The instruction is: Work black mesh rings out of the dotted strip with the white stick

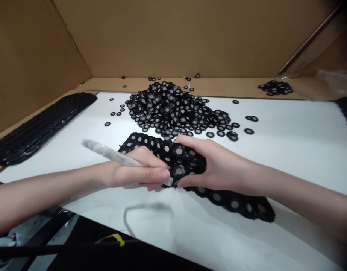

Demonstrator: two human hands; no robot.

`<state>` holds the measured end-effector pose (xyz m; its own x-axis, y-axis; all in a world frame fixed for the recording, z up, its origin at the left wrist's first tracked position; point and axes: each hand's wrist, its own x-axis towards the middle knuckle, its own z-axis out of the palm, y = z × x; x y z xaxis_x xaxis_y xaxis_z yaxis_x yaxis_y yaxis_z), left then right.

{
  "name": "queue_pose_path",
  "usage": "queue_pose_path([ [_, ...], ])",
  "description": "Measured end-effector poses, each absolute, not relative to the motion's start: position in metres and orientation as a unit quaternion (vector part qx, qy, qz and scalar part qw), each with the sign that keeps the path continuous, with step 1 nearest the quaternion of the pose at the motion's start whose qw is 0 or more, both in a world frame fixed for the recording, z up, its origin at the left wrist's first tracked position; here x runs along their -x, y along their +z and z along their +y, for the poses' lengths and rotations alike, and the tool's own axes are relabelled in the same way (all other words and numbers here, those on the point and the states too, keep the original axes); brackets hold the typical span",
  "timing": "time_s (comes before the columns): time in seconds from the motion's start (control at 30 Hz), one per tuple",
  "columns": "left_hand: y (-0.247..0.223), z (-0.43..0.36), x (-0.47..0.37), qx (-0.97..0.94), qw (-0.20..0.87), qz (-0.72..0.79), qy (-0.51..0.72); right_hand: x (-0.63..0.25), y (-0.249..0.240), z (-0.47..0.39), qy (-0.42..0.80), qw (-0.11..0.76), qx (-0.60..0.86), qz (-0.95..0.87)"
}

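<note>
A black strip of joined rings (248, 207) lies across the white board, running from the centre toward the lower right. My left hand (146, 169) is closed around a pale pen-like tool (111, 153), its tip end low beside the strip. My right hand (209, 162) grips a folded or bunched part of the strip (179, 151) between thumb and fingers. Both hands are nearly touching at the strip's middle. Just beyond them rises a heap of loose black rings (170, 107).
A wrapped black bundle (43, 126) lies along the left edge of the white board (297, 146). Stray rings (249, 131) are scattered around the heap. A small ring pile (275, 87) sits at the back right. Cardboard walls (173, 37) enclose the back and sides.
</note>
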<state>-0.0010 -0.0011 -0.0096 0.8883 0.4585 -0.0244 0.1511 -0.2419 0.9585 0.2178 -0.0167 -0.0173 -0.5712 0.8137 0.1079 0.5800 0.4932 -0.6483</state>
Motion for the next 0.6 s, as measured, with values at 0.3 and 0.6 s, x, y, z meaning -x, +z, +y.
queue_pose_path([
  [0.3,0.001,0.017,0.001,-0.818,0.507,0.217,0.162,-0.233,-0.015,0.003,0.197,0.216,0.397,-0.87],
  [0.6,-0.01,0.042,-0.002,-0.878,0.368,0.256,0.167,-0.211,-0.03,0.011,0.139,0.274,0.458,-0.834],
])
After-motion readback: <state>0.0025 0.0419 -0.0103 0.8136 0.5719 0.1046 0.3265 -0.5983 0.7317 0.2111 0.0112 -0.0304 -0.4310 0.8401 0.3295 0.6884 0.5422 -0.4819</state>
